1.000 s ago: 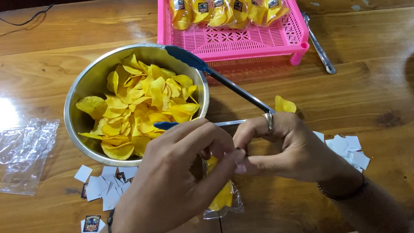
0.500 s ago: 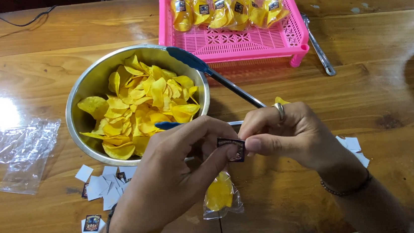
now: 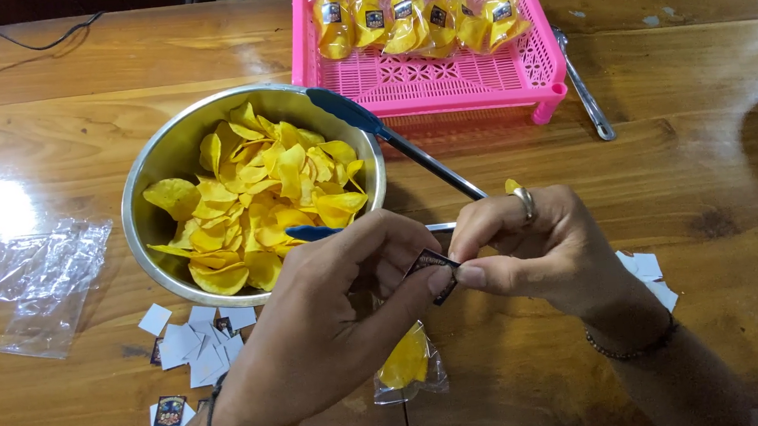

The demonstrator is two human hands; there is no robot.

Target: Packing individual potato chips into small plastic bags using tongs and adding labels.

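So both hands meet just in front of the steel bowl (image 3: 156,168), over the wooden table (image 3: 726,210). The small dark label (image 3: 434,267) sits right between them: the left hand (image 3: 335,336) has its thumb and forefinger closed on the label's left side, and the right hand (image 3: 547,249) pinches the right edge with thumb and forefinger, the rest of its fingers curled in. There's a ring on one right-hand finger.

Directly below the label hangs a little clear bag of chips (image 3: 408,364), its bottom down near the table. Its top is hidden behind the left fingers, so I can't really tell which hand is actually holding the bag, maybe both via the label.

The bowl of yellow chips (image 3: 259,205) is just behind the hands, with blue-tipped tongs (image 3: 391,139) resting across its rim. Loose label squares (image 3: 198,343) lie near the left wrist, and empty plastic bags (image 3: 33,284) lie further left. The pink basket (image 3: 440,75) at the back holds finished packets (image 3: 422,22).

Compared with half a second ago, the label looks tipped more edge-on between the fingertips, and the bag hangs at much the same spot. A second ago the hands were closed tighter together and the label was barely visible.
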